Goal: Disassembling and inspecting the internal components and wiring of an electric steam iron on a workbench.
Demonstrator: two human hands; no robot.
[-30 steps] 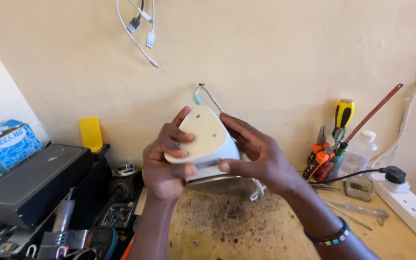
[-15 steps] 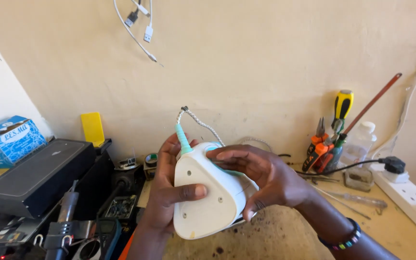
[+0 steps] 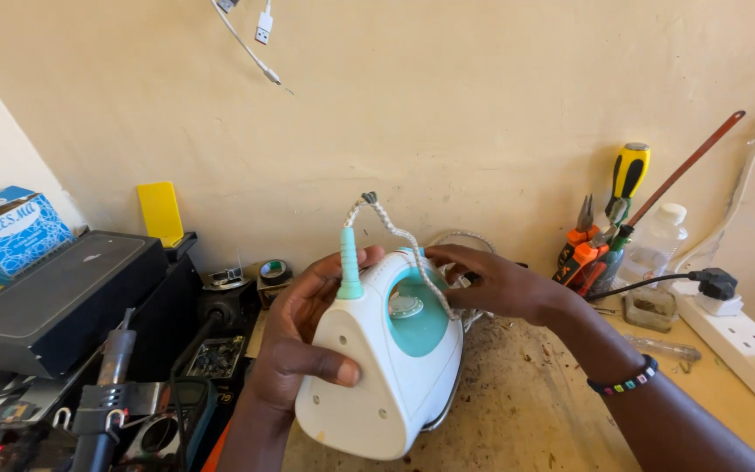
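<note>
I hold a white and teal iron (image 3: 392,354) over the bench (image 3: 526,411), heel end toward me, soleplate turned down and to the right. My left hand (image 3: 303,350) is wrapped around the heel end, thumb pressed flat on the white rear panel, fingers curled over the top by the teal cord sleeve (image 3: 349,262). My right hand (image 3: 491,284) rests on the front of the handle, fingers closed loosely over it and touching the braided cord (image 3: 399,236), which loops up out of the sleeve and back down across the handle.

As far as I can judge, the iron is whole: the rear panel is on, the shell is shut, the dial under the handle is in place. No tool is in either hand and nothing has been taken off, so any opening or checking is not yet begun; I seem to be only turning and looking it over.

By the wall on the right a holder, mostly hidden, carries pliers (image 3: 580,240) with orange grips, a yellow-handled screwdriver (image 3: 629,170) and a long red-handled tool. Next to it stand a clear bottle (image 3: 657,240) and a small clear tub (image 3: 648,308); I cannot tell its contents. A power strip (image 3: 736,336) has one black plug in it. On the left, a small open tray (image 3: 211,357) holds dark little parts, beside a black box (image 3: 54,297).
</note>
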